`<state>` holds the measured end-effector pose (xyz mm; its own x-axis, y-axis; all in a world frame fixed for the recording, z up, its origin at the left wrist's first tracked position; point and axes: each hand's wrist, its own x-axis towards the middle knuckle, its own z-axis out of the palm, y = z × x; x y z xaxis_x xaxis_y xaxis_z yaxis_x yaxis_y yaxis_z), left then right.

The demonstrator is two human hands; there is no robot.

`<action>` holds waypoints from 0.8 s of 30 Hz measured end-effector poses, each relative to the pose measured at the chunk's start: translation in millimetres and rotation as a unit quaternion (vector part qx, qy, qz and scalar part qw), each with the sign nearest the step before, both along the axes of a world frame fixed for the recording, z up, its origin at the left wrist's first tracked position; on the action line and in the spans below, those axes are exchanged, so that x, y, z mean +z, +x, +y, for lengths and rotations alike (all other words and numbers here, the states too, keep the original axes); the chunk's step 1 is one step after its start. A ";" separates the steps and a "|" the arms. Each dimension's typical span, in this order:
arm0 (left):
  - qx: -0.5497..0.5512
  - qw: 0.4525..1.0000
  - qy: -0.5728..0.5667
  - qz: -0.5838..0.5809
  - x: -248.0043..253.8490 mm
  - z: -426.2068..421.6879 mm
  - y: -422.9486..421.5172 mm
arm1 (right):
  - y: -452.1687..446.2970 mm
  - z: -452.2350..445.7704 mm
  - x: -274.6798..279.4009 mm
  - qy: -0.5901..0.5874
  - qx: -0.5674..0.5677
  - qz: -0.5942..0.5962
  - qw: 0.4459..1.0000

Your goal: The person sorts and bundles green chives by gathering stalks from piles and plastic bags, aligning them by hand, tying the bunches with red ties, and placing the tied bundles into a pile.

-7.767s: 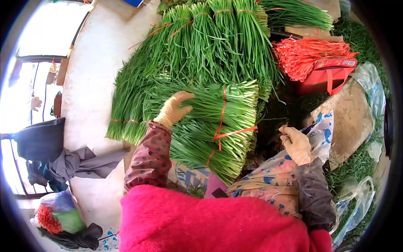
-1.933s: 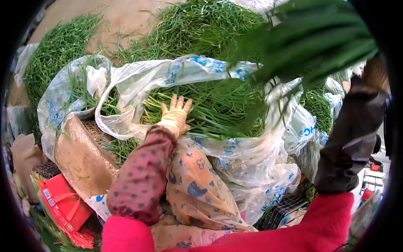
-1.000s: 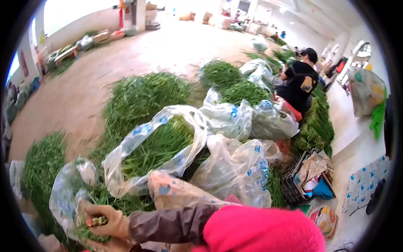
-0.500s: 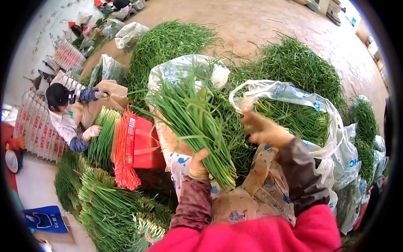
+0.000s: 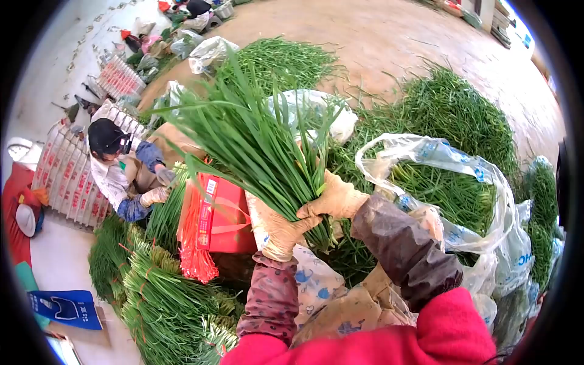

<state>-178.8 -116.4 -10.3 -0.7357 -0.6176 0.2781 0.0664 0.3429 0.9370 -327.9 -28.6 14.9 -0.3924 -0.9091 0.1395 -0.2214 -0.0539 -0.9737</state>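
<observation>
Both my gloved hands are closed around a loose bundle of Chinese chives point(image 5: 261, 146), raised in front of me. My left hand point(image 5: 285, 234) grips the stem end from the left. From the right side, my right hand point(image 5: 334, 198) wraps the bundle a little higher, close to the left thumb. The long leaves fan out up and to the left, and the stem ends point down toward my lap. Just left of my left hand is a red bag point(image 5: 230, 216) with red ties point(image 5: 198, 261) hanging over its side.
Tied chive bundles point(image 5: 164, 304) are piled at lower left. An open plastic bag point(image 5: 450, 155) of chives stands at right, with loose heaps point(image 5: 450, 109) beyond. A co-worker in a black cap point(image 5: 106, 135) handles chives at left, near stacked white crates point(image 5: 67, 176).
My right hand, apart from the chives before, has come in from the right and closed on them. The bundle is lifted and tilted further left. The view has shifted slightly.
</observation>
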 end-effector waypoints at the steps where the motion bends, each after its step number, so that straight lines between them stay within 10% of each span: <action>1: -0.009 0.999 -0.033 -0.040 -14.7 -16.7 4.1 | -0.1 -5.5 0.7 -0.022 0.003 0.001 1.000; 4: -0.060 0.995 -0.033 -0.075 -44.9 -51.6 12.5 | -0.6 -23.1 5.8 0.051 0.035 0.080 0.995; 8: -0.036 0.911 -0.355 -0.209 -54.5 -60.1 21.7 | -6.3 -34.2 15.0 0.181 0.160 0.130 0.962; 10: -0.052 0.996 0.052 -0.051 -41.6 -45.8 26.8 | -1.3 -30.7 38.6 0.251 0.146 0.184 0.939; 12: -0.050 0.963 0.263 0.034 -41.8 -40.0 27.3 | -3.1 -35.9 30.5 0.218 0.146 0.205 0.943; 15: -0.003 0.998 0.055 0.020 -42.1 -43.0 13.0 | -5.2 -41.3 33.2 0.098 0.127 0.340 0.927; 18: -0.040 0.967 0.229 0.101 -22.8 -34.9 20.9 | 0.1 -37.9 73.0 0.061 0.163 0.315 0.933; 20: 0.002 0.993 0.046 0.106 -37.7 -34.8 18.8 | 14.9 -39.6 70.1 0.062 0.158 0.317 0.933; 22: -0.033 0.860 0.461 0.214 -42.7 -21.1 20.2 | 36.4 -45.3 44.1 -0.046 0.028 0.403 0.914; 24: -0.026 0.856 0.479 0.193 -44.2 -27.9 5.8 | 43.4 -39.7 51.3 0.057 0.013 0.301 0.952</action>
